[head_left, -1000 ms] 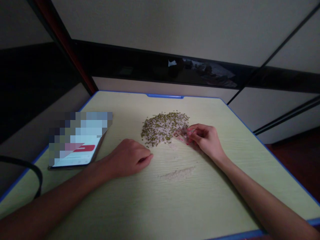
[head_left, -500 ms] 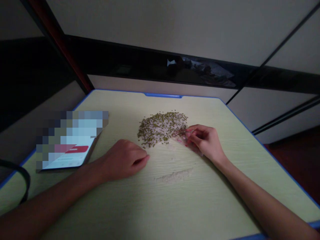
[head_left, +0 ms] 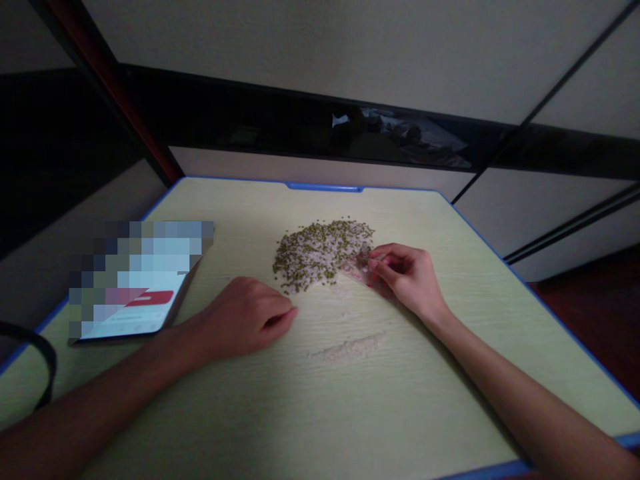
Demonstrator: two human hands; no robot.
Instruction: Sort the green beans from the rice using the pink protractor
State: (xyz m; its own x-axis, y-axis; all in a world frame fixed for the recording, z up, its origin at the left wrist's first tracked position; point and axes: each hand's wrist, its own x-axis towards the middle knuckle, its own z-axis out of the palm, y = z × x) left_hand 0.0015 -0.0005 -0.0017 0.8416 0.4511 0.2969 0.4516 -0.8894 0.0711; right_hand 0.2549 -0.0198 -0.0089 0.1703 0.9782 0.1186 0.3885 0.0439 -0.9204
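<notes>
A pile of small green beans mixed with white grains lies spread on the table. At the pile's right edge my right hand pinches a clear plastic bag with red print. Part of the bag is flat on the table and part is hidden under my fingers. My left hand rests on the table as a loose fist, just left of and nearer than the pile. Nothing shows in its curled fingers. Between my forearms runs a low ridge of pale powder or crumbs.
A tablet with a lit, partly blurred screen stands at the left, beside my left forearm. A black cable or strap curves in at the left edge. Behind the table's blue rim rises a pale cabinet front with a glossy dark band.
My right hand has shifted very slightly left with the bag still pinched. My left fist stays in place. The whole view has moved a little.
</notes>
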